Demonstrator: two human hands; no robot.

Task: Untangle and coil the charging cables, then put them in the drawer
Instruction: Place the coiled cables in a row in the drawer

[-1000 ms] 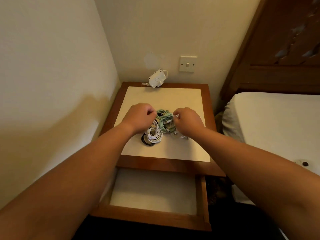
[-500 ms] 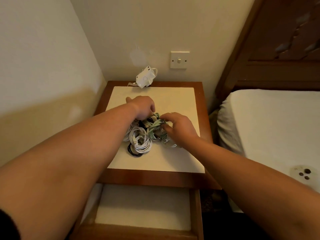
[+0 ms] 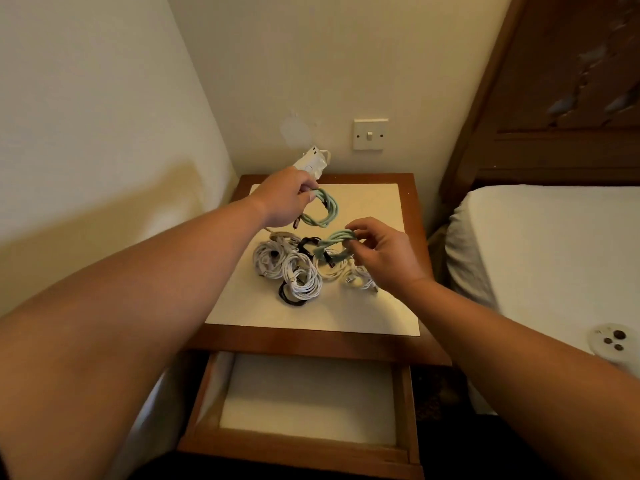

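You face cream walls (image 3: 104, 98) with a light switch (image 3: 370, 134); a wooden nightstand (image 3: 311, 336) stands beside a white bed (image 3: 554, 254) and dark headboard (image 3: 571, 81).

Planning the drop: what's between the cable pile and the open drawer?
Head view: only bare white tabletop and the wooden front edge separate cable pile and drawer.

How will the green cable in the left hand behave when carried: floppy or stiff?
It probably bends softly yet keeps its loop: the green cable hangs ring-shaped from the left hand, strands twisted together. Likely light, since a few fingers carry it.
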